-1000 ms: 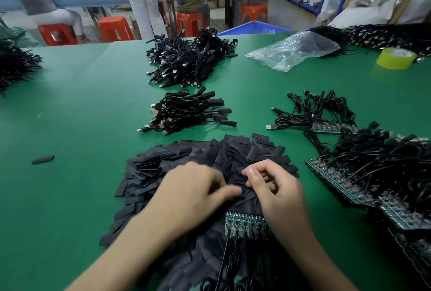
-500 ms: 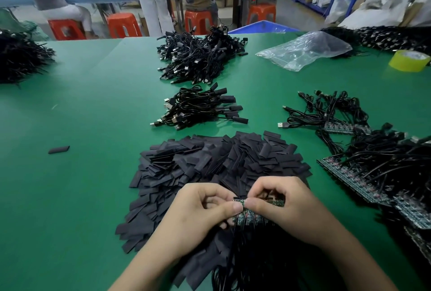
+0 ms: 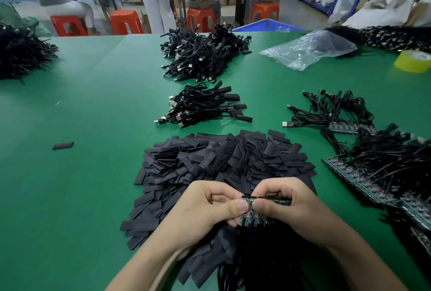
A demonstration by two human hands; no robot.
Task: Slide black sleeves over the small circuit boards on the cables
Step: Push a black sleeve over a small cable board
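Green table [image 3: 93,174] spread wide; front and centre, a big heap of black sleeves [image 3: 221,162]; one stray sleeve [image 3: 63,145] lies alone, well off to the left; just beyond the heap sits a small bundle of cables [image 3: 203,106], and farther back a bigger tangle [image 3: 205,55]; on the right, more cables piled with circuit boards [image 3: 356,179]; at the back right, a clear plastic bag [image 3: 310,50] and a yellow tape roll [image 3: 412,60]; at the left edge, another black pile [image 3: 21,55].

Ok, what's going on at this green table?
A person's left hand and right hand both pinch a strip of small circuit boards, its black cables hanging toward them, just above the pile of black sleeves. The hands hide whether a sleeve is going on. Sleeved cables lie bundled further back on the table; more bare boards wait at the right.
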